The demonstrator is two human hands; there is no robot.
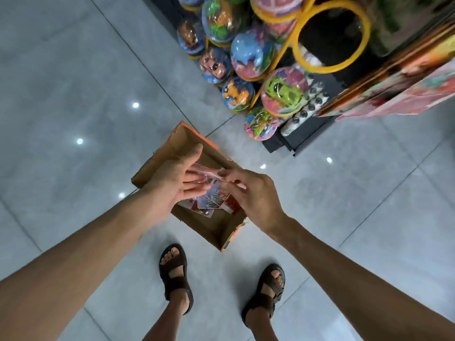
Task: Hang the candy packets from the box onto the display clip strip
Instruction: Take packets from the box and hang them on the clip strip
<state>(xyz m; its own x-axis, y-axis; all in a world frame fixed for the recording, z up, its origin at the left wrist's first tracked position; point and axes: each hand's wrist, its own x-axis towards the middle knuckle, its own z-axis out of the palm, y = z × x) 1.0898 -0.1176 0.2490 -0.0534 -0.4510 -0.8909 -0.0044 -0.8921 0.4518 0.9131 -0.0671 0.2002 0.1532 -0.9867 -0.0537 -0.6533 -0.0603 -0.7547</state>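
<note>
An open cardboard box [216, 230] lies on the floor in front of my feet, with several candy packets [213, 201] in its bottom. Both hands hover above it. My right hand [253, 195] pinches a clear pinkish candy packet [209, 172] by its edge. My left hand [179, 178] is beside it with straight fingers, which touch the same packet from below. The display clip strip cannot be made out in this view.
A yellow wire rack [330, 35] holds round plastic toy capsules [251, 55] at the upper right, above a dark shelf base [295, 141]. Flat colourful packs [398, 89] hang at the far right. Grey floor tiles [73, 94] spread to the left. My sandalled feet [176, 274] stand below the box.
</note>
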